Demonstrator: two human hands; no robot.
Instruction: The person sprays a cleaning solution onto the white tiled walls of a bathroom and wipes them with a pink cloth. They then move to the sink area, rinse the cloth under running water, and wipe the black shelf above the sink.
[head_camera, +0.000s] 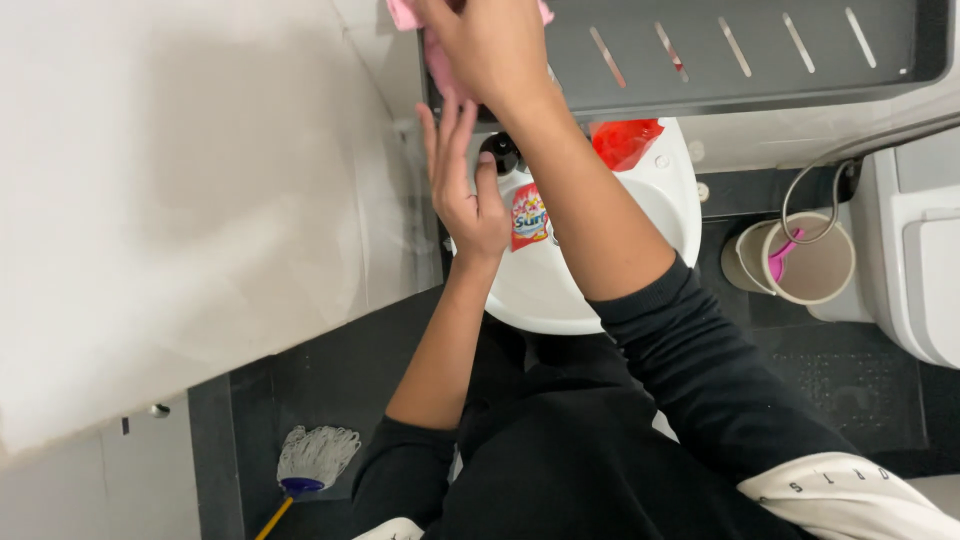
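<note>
wiping with a pink cloth (432, 50) at the top of the view, against the front edge of a dark slotted shelf (740, 60), the right hand (490, 45) closes around the cloth from above. the left hand (462, 190) rests open and flat just below it, holding nothing, above a white basin (670, 200). steady, overlapping strokes with even pressure would likely suit this edge, keeping clear of the red detergent sachets (528, 215) on the basin rim.

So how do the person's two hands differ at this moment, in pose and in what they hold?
The right hand is raised to the dark shelf and presses a pink cloth, fingers curled over it; the left hand sits lower, over the white sink, and holds nothing. The right hand is closed on the cloth, the left is open with fingers stretched upward. Both are bare, with dark sleeves pushed up the forearms.
</note>
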